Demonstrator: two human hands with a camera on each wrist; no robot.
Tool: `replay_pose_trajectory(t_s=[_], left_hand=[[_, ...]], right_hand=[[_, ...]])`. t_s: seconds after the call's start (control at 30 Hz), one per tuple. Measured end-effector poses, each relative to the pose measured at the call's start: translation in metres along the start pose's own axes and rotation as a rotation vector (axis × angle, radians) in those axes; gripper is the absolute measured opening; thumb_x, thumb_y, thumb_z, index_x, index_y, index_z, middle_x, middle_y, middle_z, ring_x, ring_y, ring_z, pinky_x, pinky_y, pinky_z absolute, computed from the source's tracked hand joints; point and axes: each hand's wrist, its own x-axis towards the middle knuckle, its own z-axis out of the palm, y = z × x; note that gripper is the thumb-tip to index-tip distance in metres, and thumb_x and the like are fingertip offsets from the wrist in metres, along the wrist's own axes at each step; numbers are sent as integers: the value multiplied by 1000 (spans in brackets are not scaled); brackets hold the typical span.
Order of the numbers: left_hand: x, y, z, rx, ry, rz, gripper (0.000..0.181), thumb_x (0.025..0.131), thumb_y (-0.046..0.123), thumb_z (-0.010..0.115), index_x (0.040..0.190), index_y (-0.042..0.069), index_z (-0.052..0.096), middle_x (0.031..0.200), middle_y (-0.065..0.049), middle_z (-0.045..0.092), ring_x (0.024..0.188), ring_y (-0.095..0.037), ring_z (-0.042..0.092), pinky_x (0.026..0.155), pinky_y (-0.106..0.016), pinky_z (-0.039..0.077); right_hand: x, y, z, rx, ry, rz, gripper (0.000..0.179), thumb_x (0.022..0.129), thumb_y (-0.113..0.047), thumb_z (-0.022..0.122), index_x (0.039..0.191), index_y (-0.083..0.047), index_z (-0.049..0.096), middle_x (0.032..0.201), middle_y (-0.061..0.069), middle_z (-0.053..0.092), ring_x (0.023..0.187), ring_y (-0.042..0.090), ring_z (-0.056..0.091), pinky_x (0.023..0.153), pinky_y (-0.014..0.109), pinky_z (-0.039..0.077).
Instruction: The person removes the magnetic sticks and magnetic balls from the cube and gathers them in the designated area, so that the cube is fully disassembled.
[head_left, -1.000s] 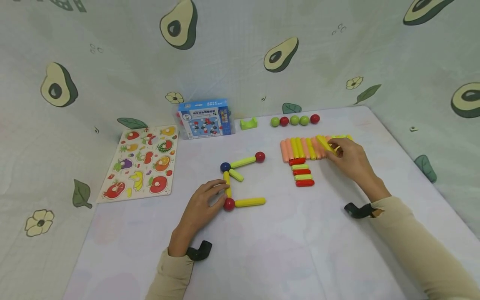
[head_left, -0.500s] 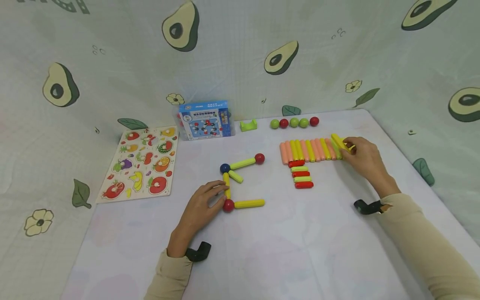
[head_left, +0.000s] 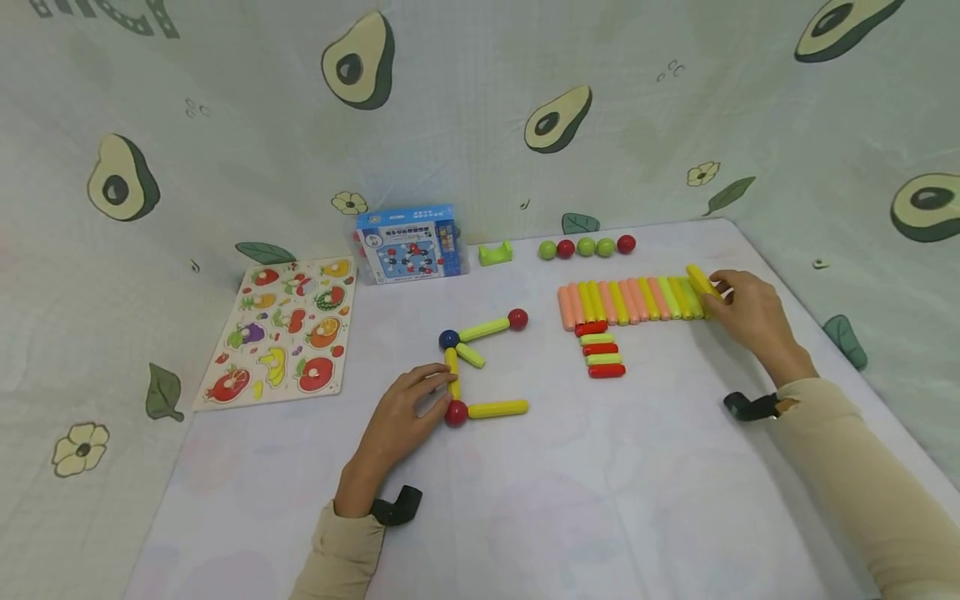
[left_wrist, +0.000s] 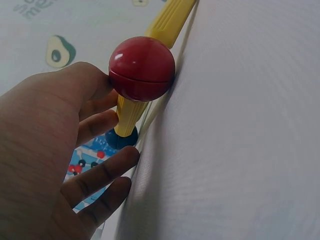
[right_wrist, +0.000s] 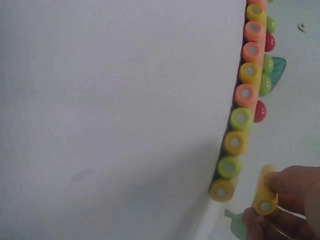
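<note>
My right hand [head_left: 750, 315] pinches a yellow magnetic rod [head_left: 702, 282] between thumb and fingers, tilted at the right end of a row of pink, yellow and light green rods [head_left: 633, 302]. The right wrist view shows a gap between that rod and the row's last yellow one [right_wrist: 222, 191]. My left hand [head_left: 405, 412] rests beside a yellow rod [head_left: 453, 375] joining a dark blue ball [head_left: 448, 339] to a red ball [head_left: 456, 412]. Its thumb touches the red ball [left_wrist: 142, 69], and some fingertips touch the rod; the other fingers are spread.
Another yellow rod [head_left: 498, 408] extends from the red ball. Short red and green rods [head_left: 604, 350] lie below the row. Green and red balls [head_left: 587, 247] line the back, near a light green bracket [head_left: 495, 253] and a blue box [head_left: 411, 246]. A fruit puzzle board [head_left: 279, 333] lies left.
My right hand has moved right along the row with a yellow rod in its grip, and the row's right end now shows in full. My left hand has stayed in place.
</note>
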Motion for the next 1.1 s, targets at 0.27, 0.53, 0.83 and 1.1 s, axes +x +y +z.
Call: replay_pose_trajectory(t_s=[0.27, 0.53, 0.83, 1.1], left_hand=[[0, 0, 1, -8, -8, -17, 33, 95, 27, 70, 129, 24, 69, 136, 8, 57, 125, -15, 52, 104, -41, 46], [0, -1, 1, -12, -19, -21, 33, 96, 27, 69, 129, 25, 69, 137, 9, 56, 125, -14, 52, 104, -39, 45], [2, -1, -1, -18, -32, -18, 32, 96, 26, 69, 129, 25, 69, 137, 10, 56, 125, -12, 51, 104, -36, 45], [1, -1, 0, -22, -37, -40, 32, 97, 28, 68, 129, 26, 69, 137, 11, 56, 127, -11, 50, 106, -36, 43]], right_hand=[[5, 18, -1, -26, -36, 97, 44, 98, -19, 56, 130, 11, 49, 114, 33, 53, 98, 48, 51, 78, 60, 45], [5, 28, 1, -10, -100, 121, 42, 104, -31, 51, 127, 4, 56, 117, 29, 55, 103, 46, 50, 78, 57, 44], [-9, -24, 11, 36, 39, -81, 34, 98, -10, 54, 124, 11, 57, 109, 29, 57, 98, 43, 56, 81, 57, 45], [-24, -128, 47, 79, -133, -390, 35, 95, -12, 69, 127, 1, 62, 110, 14, 62, 96, 29, 59, 82, 47, 55]])
